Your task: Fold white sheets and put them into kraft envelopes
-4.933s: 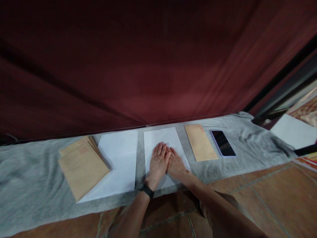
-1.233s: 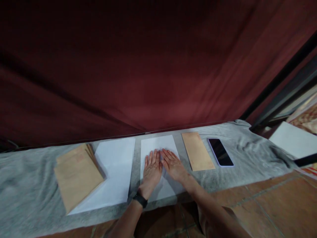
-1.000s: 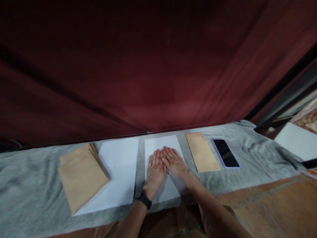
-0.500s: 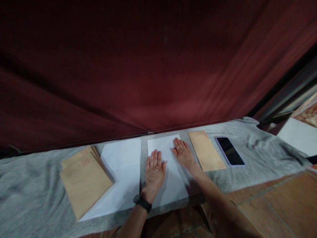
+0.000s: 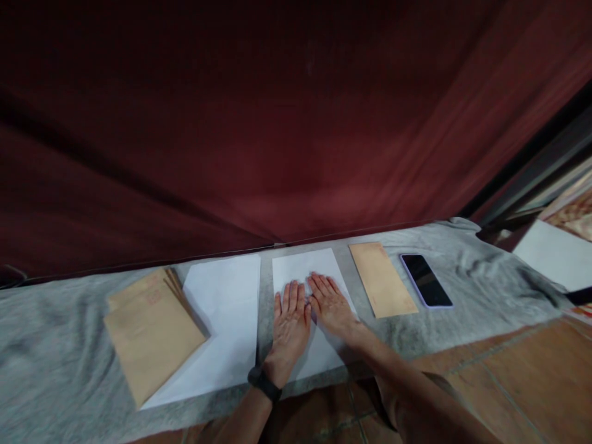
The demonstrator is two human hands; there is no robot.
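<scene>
On grey cloth (image 5: 490,277): one sheet (image 5: 320,353); left hand (image 5: 291,328), right hand (image 5: 333,312) laid flat upon it, fingers straight, gripping nothing. Risk: creasing, should pressure push unevenly into soft cloth.

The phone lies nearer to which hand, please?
Right. The right hand rests on the white paper, left of the phone; the left hand lies on the same paper, farther left.

Probably a home, though I cannot tell which room I am in: terracotta floor tiles (image 5: 531,376) at four o'clock, rumpled grey cloth (image 5: 46,351) running from eight to four, a dark red backdrop (image 5: 296,123) at twelve, patterned material (image 5: 573,213) at three.
</scene>
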